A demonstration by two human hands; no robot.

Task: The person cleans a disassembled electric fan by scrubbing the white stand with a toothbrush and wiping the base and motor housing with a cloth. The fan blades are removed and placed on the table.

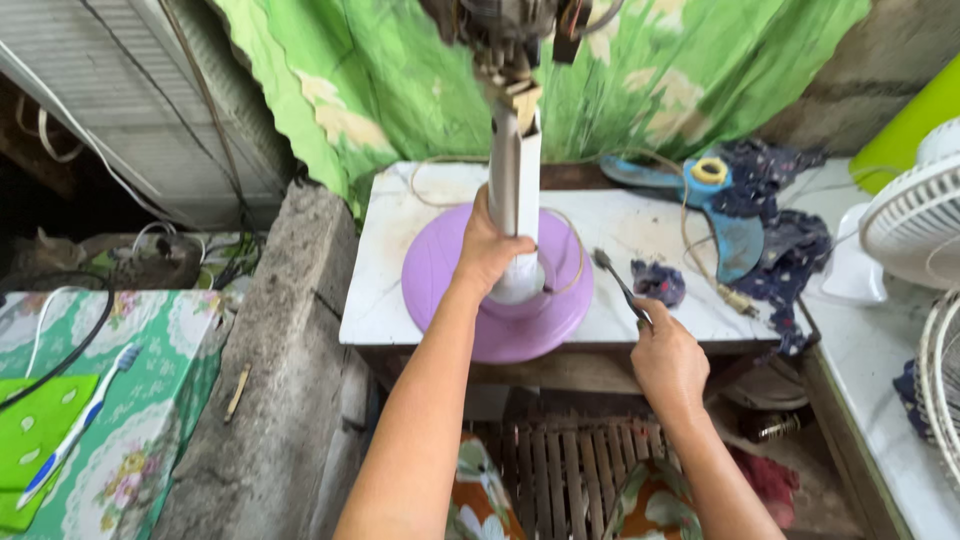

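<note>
Head view, looking down over a cluttered repair corner:

- White marble table (pixel 400 290), the largest surface, carries the work; a green patterned cloth (pixel 400 70) hangs behind it.
- Purple fan base (pixel 520 320) sits at the table's front edge, a white fan post (pixel 516 180) rising upright from its middle. Rigid plastic, probably top-heavy with the bare motor above, so the post low down looks the steadiest grip.
- Blue fan blade (pixel 735 235) lies to the right on dark rags, well apart.
- Left hand (pixel 488 250) is closed around the post just above the base.
- Right hand (pixel 668 360) grips a slim metal tool (pixel 618 282), its tip resting on the table beside the base; thin, stiff, likely slippery.
</note>
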